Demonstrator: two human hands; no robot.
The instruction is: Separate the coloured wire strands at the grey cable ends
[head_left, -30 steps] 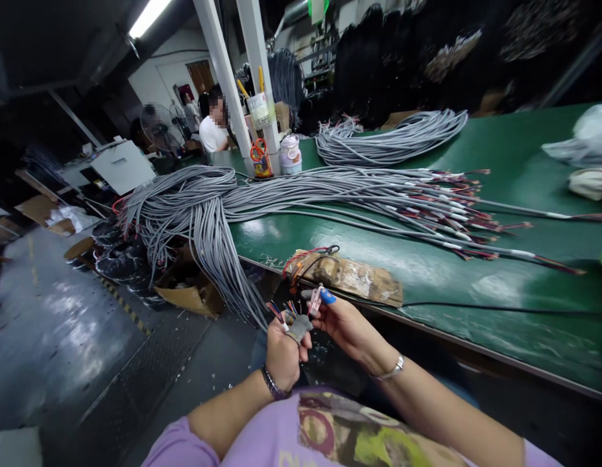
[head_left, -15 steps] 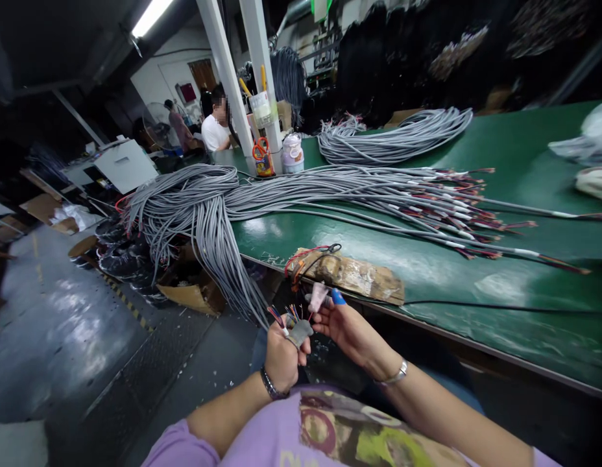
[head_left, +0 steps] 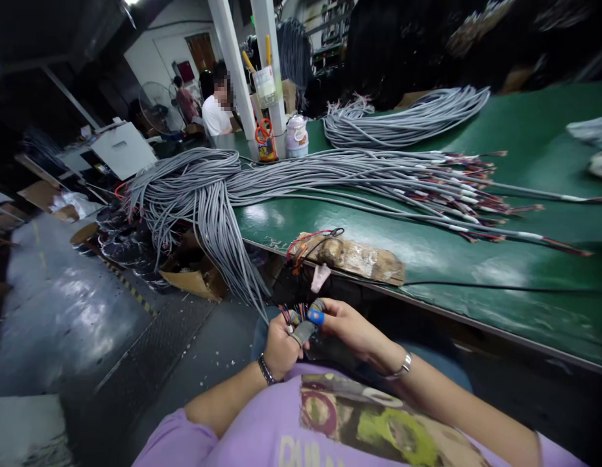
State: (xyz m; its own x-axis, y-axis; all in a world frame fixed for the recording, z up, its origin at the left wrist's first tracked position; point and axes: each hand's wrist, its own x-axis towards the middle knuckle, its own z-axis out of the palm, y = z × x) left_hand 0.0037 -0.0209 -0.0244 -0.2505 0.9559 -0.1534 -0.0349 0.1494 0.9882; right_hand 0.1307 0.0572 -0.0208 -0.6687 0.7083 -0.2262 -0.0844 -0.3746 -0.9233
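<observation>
Pink piece (head_left: 321, 277): now apart from right hand (head_left: 348, 326), near bench (head_left: 451, 261)
Left hand (head_left: 280, 347): closed around coloured wires (head_left: 302, 311)
Right hand: freed for wires, fingers curled, grip unclear

Orange-handled scissors (head_left: 264, 135) and a lilac container (head_left: 296, 137) stand near white posts (head_left: 235, 65).

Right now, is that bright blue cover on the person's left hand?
No, the blue cover is on the right hand, while the left hand holds thin coloured wires.
</observation>
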